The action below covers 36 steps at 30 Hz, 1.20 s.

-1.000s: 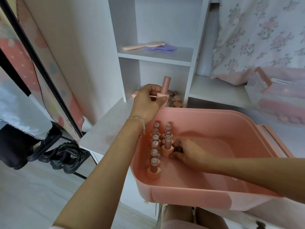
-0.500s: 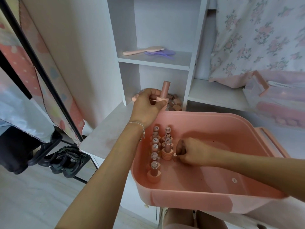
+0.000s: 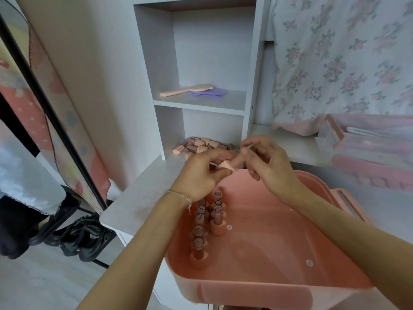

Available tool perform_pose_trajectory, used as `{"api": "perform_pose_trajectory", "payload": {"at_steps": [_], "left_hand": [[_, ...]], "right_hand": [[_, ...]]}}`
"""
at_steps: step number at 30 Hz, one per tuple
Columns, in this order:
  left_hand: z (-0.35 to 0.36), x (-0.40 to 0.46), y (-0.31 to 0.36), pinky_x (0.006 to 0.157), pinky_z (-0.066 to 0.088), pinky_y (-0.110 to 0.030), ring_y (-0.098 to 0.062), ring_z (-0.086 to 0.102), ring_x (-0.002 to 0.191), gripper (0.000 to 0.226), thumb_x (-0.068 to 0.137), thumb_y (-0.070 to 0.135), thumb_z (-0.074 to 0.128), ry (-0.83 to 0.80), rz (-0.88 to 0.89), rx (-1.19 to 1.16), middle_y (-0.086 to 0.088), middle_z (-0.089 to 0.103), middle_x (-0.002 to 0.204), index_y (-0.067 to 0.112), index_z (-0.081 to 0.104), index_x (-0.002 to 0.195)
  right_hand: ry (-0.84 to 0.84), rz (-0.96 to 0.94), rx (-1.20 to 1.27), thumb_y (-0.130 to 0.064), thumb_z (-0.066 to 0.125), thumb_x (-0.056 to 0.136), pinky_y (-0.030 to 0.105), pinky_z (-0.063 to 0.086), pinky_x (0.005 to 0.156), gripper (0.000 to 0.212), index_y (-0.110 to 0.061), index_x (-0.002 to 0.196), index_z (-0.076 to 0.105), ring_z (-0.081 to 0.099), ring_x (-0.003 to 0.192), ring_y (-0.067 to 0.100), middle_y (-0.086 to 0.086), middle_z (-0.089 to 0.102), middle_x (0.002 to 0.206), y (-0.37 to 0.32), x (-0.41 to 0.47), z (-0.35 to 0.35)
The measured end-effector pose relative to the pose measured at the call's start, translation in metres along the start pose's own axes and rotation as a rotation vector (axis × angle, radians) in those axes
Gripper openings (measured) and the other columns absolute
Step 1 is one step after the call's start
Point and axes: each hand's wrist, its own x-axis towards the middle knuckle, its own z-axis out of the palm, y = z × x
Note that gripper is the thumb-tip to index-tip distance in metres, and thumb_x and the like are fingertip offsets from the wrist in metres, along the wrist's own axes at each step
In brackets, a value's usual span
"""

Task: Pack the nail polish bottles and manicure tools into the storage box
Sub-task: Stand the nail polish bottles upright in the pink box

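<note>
A pink storage box sits at the front of the white surface. Several nail polish bottles stand upright in two rows along its left wall. Above the box's far left rim, my left hand pinches a pink nail polish bottle lying sideways. My right hand holds the bottle's cap end, fingers curled round it. More pink bottles lie in a heap on the lower cubby floor of the white shelf unit, just behind my hands.
A pink hairbrush and a purple comb lie on the upper shelf. A clear lid with pink handle rests at the right by a floral cloth. A black rail and dark shoes are at left.
My right hand rose out of the box and took hold of the bottle that my left hand held. The bottle tipped from upright to sideways.
</note>
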Motion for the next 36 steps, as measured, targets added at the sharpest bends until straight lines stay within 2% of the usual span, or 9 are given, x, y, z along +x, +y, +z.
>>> {"api": "perform_pose_trajectory", "payload": {"at_steps": [4, 7, 12, 16, 19, 21, 29, 32, 36], "left_hand": [[0.001, 0.0, -0.002, 0.086, 0.044, -0.011, 0.009, 0.058, 0.09, 0.041, 0.078, 0.006, 0.069, 0.033, 0.02, -0.015, 0.029, 0.062, 0.09, 0.044, 0.059, 0.091], [-0.002, 0.001, -0.003, 0.09, 0.038, -0.007, 0.014, 0.051, 0.097, 0.041, 0.072, 0.013, 0.076, 0.111, 0.06, 0.057, 0.031, 0.054, 0.099, 0.036, 0.06, 0.101], [-0.006, 0.002, -0.007, 0.094, 0.04, -0.024, -0.011, 0.052, 0.105, 0.037, 0.073, 0.021, 0.075, 0.1, -0.005, 0.294, 0.017, 0.055, 0.102, 0.021, 0.064, 0.108], [-0.005, 0.004, -0.008, 0.083, 0.049, -0.036, -0.021, 0.06, 0.097, 0.017, 0.087, 0.032, 0.056, -0.007, -0.209, 0.511, 0.001, 0.069, 0.098, 0.022, 0.067, 0.096], [-0.005, 0.005, -0.006, 0.08, 0.049, -0.035, -0.023, 0.06, 0.097, 0.017, 0.087, 0.025, 0.054, -0.026, -0.259, 0.539, -0.001, 0.07, 0.098, 0.025, 0.07, 0.092], [-0.006, 0.005, -0.008, 0.081, 0.049, -0.034, -0.022, 0.059, 0.099, 0.019, 0.087, 0.022, 0.052, -0.025, -0.284, 0.545, -0.001, 0.069, 0.101, 0.026, 0.07, 0.094], [-0.006, 0.005, -0.01, 0.082, 0.049, -0.036, -0.024, 0.058, 0.099, 0.019, 0.088, 0.023, 0.051, -0.032, -0.282, 0.547, -0.001, 0.069, 0.102, 0.026, 0.069, 0.093], [-0.007, 0.005, -0.011, 0.082, 0.048, -0.037, -0.025, 0.058, 0.098, 0.02, 0.088, 0.022, 0.05, -0.04, -0.288, 0.542, -0.001, 0.069, 0.101, 0.026, 0.069, 0.092], [-0.006, 0.005, -0.01, 0.083, 0.049, -0.038, -0.025, 0.058, 0.099, 0.02, 0.088, 0.022, 0.05, -0.042, -0.29, 0.531, -0.001, 0.068, 0.101, 0.026, 0.069, 0.092]], "right_hand": [[-0.019, -0.058, -0.07, -0.016, 0.053, 0.09, 0.014, 0.039, 0.06, 0.015, -0.026, 0.079, 0.052, 0.052, 0.055, -0.002, 0.001, 0.07, 0.076, 0.0, -0.003, -0.002], [0.044, -0.079, -0.061, -0.018, 0.054, 0.09, 0.008, 0.038, 0.058, 0.016, -0.026, 0.077, 0.054, 0.053, 0.056, -0.004, -0.012, 0.068, 0.064, -0.001, -0.003, -0.006], [0.116, -0.039, -0.144, -0.017, 0.055, 0.088, 0.003, 0.036, 0.054, 0.022, -0.026, 0.067, 0.055, 0.051, 0.054, -0.009, -0.025, 0.059, 0.054, -0.002, 0.0, -0.016], [-0.265, 0.029, -0.347, -0.024, 0.058, 0.085, 0.01, 0.037, 0.058, 0.023, -0.031, 0.063, 0.056, 0.05, 0.058, -0.005, -0.018, 0.058, 0.059, 0.001, -0.004, -0.027], [-0.655, 0.025, -0.553, -0.029, 0.059, 0.084, 0.014, 0.04, 0.063, 0.009, -0.029, 0.076, 0.062, 0.053, 0.067, -0.004, -0.016, 0.061, 0.071, 0.008, -0.013, -0.02], [-0.782, -0.024, -0.7, -0.039, 0.059, 0.083, 0.021, 0.044, 0.068, 0.011, -0.029, 0.086, 0.063, 0.052, 0.069, -0.001, -0.017, 0.059, 0.075, 0.014, -0.021, -0.011], [-0.888, 0.01, -0.82, -0.056, 0.06, 0.076, 0.027, 0.041, 0.067, 0.036, -0.032, 0.103, 0.055, 0.052, 0.078, 0.006, -0.018, 0.054, 0.083, 0.019, -0.028, -0.005], [-0.94, 0.107, -0.863, -0.044, 0.064, 0.078, 0.023, 0.034, 0.057, 0.026, -0.029, 0.094, 0.05, 0.049, 0.071, 0.006, -0.017, 0.053, 0.076, 0.025, -0.032, -0.004], [-1.003, 0.23, -0.882, -0.031, 0.065, 0.08, 0.023, 0.036, 0.064, 0.028, -0.019, 0.101, 0.05, 0.052, 0.079, 0.015, 0.0, 0.063, 0.096, 0.036, -0.041, -0.002]]}}
